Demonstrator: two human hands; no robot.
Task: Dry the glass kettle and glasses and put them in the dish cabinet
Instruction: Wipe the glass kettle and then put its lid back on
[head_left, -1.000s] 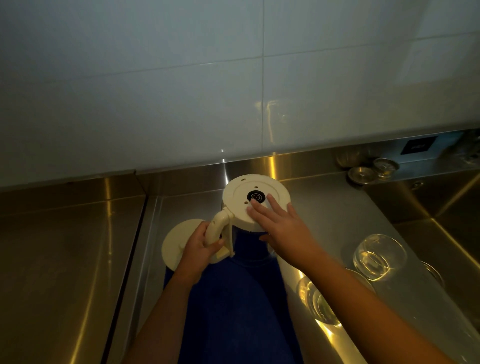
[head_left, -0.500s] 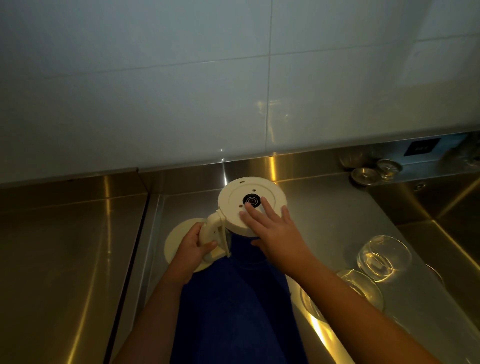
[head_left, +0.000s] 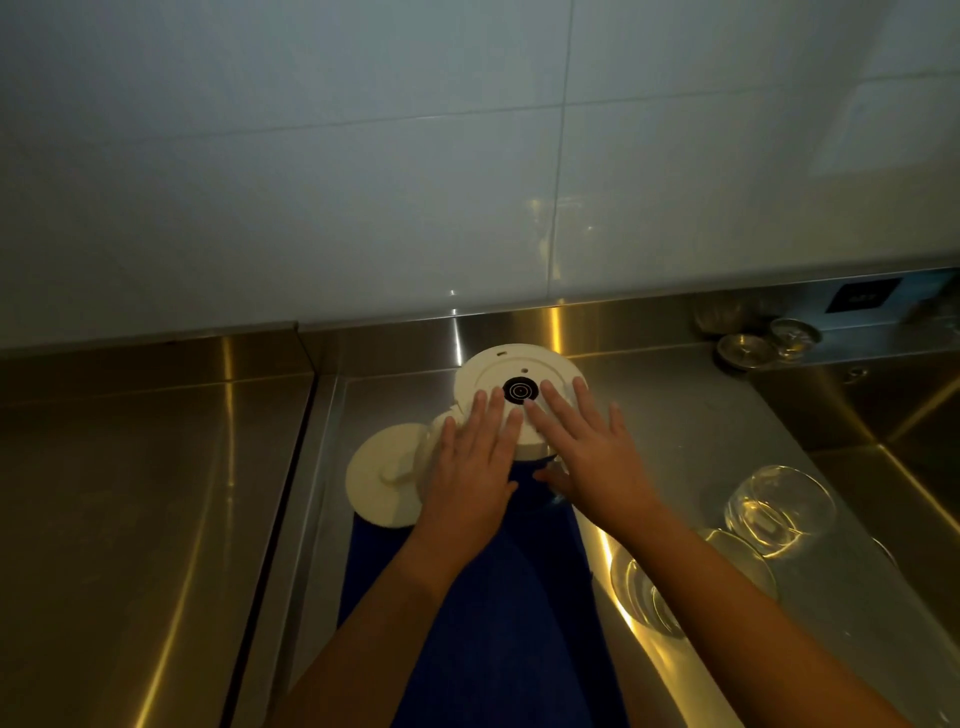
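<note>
Now glass kettle (head_left: 501, 364) sits upside down on blue towel (head_left: 467, 597). Left hand (head_left: 472, 457) and right hand (head_left: 592, 452) lie flat on its white base, fingers straight, gripping nothing. Best press evenly to blot the rim without tipping. Glasses (head_left: 779, 504) lie just right, lid (head_left: 379, 478) left.

Your left hand (head_left: 470, 467) and your right hand (head_left: 592, 457) both lie flat, fingers straight, on the cream underside of the glass kettle (head_left: 498, 366), which stands upside down on the blue towel (head_left: 493, 597). Between your fingertips sits the black round contact (head_left: 519, 391). The cream lid (head_left: 379, 478) lies just beside the kettle, at its left. At your right, on the steel counter (head_left: 701, 431), is one glass (head_left: 779, 512), and a second glass (head_left: 649, 592) is partly hidden by your right forearm.
</note>
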